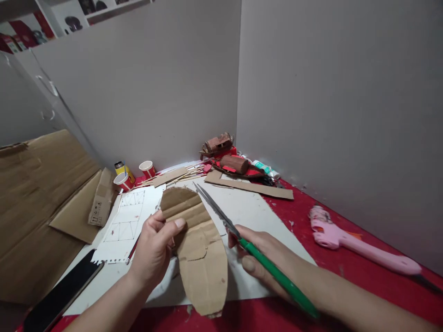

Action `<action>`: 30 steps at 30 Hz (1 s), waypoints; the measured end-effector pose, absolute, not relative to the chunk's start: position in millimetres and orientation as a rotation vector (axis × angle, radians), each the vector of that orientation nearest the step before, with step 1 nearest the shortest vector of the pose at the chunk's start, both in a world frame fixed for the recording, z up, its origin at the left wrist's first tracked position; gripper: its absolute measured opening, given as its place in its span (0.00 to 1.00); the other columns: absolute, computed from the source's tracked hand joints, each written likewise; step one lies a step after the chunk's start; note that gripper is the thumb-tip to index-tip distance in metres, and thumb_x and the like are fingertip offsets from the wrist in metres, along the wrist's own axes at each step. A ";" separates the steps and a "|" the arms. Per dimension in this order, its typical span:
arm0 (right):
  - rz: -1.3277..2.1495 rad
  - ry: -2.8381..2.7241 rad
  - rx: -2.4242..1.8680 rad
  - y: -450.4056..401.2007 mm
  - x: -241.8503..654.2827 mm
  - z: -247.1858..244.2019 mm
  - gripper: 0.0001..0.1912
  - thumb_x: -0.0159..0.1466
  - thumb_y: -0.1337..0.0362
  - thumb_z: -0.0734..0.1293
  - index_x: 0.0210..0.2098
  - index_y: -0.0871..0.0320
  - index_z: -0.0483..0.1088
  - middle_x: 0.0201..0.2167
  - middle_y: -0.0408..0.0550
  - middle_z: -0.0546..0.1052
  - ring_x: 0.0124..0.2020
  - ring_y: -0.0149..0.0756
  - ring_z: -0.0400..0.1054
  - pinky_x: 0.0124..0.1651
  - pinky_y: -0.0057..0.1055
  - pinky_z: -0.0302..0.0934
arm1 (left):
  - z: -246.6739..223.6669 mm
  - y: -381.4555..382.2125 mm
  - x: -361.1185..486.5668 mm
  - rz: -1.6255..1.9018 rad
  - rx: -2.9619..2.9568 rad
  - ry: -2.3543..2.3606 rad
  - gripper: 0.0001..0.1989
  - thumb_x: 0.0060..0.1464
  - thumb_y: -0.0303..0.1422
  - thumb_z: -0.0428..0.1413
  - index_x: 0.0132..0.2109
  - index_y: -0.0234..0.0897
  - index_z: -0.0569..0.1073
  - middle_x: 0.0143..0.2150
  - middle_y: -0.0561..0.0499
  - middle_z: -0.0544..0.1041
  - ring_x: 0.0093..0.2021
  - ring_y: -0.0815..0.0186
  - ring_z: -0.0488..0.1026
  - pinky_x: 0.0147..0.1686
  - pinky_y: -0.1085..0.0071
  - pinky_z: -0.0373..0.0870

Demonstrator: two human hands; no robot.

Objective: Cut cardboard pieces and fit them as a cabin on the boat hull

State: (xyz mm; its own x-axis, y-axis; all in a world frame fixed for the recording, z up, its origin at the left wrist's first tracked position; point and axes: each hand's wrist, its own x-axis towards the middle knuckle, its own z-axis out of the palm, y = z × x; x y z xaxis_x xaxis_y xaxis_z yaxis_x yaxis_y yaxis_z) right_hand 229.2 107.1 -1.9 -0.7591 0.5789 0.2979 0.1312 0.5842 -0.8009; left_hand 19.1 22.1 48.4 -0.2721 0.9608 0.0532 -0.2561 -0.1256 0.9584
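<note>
An oval piece of brown cardboard (204,258), with creases and a small tear, is pinched in my left hand (157,244) at its left edge, thumb on top. My right hand (263,258) holds green-handled scissors (270,267). The scissor blades point up and to the left, beside the upper right edge of the cardboard, and look nearly closed. Under both hands lies a large white sheet (242,207) on a red table surface (277,313).
A pink glue gun (360,246) lies at right, a black phone (62,290) at lower left. Large cardboard (34,212) stands at left. Behind are a drawing sheet (124,226), paper cups (147,169), sticks (194,171), a cardboard strip (252,187) and brown model boats (233,164).
</note>
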 end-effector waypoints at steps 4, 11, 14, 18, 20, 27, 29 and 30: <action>1.178 -2.279 -0.537 104.7 228.8 1.0 0.33 0.62 0.31 0.55 0.34 0.57 0.67 0.24 0.44 0.69 0.25 0.34 0.60 0.31 0.30 0.59 | 47.3 20.9 19.9 1.549 0.927 1.128 0.12 0.51 0.33 0.64 0.44 0.36 0.81 0.39 0.47 0.83 0.36 0.63 0.78 0.39 0.69 0.74; 1.250 -2.271 -0.539 104.3 230.1 -10.2 0.32 0.63 0.32 0.56 0.33 0.57 0.65 0.23 0.41 0.66 0.24 0.32 0.56 0.29 0.28 0.55 | 47.7 20.5 23.6 1.555 0.882 1.131 0.12 0.52 0.34 0.65 0.43 0.36 0.81 0.38 0.46 0.83 0.34 0.63 0.80 0.38 0.69 0.76; 1.272 -2.335 -0.548 101.4 230.5 -14.2 0.28 0.63 0.35 0.58 0.31 0.56 0.62 0.22 0.39 0.63 0.23 0.30 0.53 0.27 0.27 0.52 | 47.7 20.9 25.3 1.591 0.818 1.166 0.13 0.53 0.38 0.64 0.43 0.35 0.80 0.38 0.46 0.84 0.31 0.64 0.79 0.36 0.69 0.76; 1.224 -2.417 -0.542 96.4 228.3 -12.5 0.22 0.66 0.42 0.60 0.33 0.56 0.61 0.24 0.40 0.66 0.24 0.31 0.56 0.30 0.28 0.55 | 47.3 19.7 26.6 1.628 0.778 1.231 0.14 0.51 0.39 0.66 0.42 0.36 0.79 0.35 0.48 0.84 0.29 0.64 0.79 0.31 0.70 0.76; 1.211 -2.436 -0.554 95.3 227.2 -10.1 0.19 0.66 0.46 0.61 0.35 0.56 0.62 0.25 0.41 0.69 0.25 0.32 0.58 0.31 0.29 0.57 | 47.0 19.1 27.6 1.660 0.779 1.247 0.13 0.50 0.39 0.67 0.41 0.37 0.79 0.34 0.50 0.83 0.27 0.66 0.78 0.30 0.72 0.76; 1.239 -2.375 -0.559 93.6 228.6 -9.1 0.18 0.67 0.47 0.60 0.35 0.56 0.66 0.25 0.43 0.72 0.26 0.34 0.62 0.31 0.29 0.59 | 43.8 19.9 32.0 1.677 0.737 1.250 0.15 0.47 0.40 0.68 0.39 0.36 0.80 0.32 0.49 0.83 0.27 0.65 0.78 0.30 0.71 0.76; 1.231 -2.374 -0.585 93.5 229.4 -10.7 0.18 0.67 0.47 0.61 0.34 0.56 0.66 0.25 0.43 0.71 0.25 0.33 0.61 0.31 0.28 0.58 | 43.2 19.8 32.5 1.659 0.722 1.239 0.15 0.47 0.41 0.68 0.39 0.36 0.80 0.32 0.49 0.83 0.26 0.65 0.78 0.28 0.72 0.76; 1.230 -2.378 -0.593 93.5 229.7 -11.6 0.18 0.67 0.48 0.61 0.34 0.56 0.65 0.25 0.42 0.71 0.25 0.32 0.61 0.31 0.28 0.57 | 43.2 19.6 32.5 1.654 0.720 1.233 0.15 0.47 0.41 0.68 0.39 0.36 0.80 0.32 0.49 0.83 0.26 0.66 0.78 0.28 0.72 0.75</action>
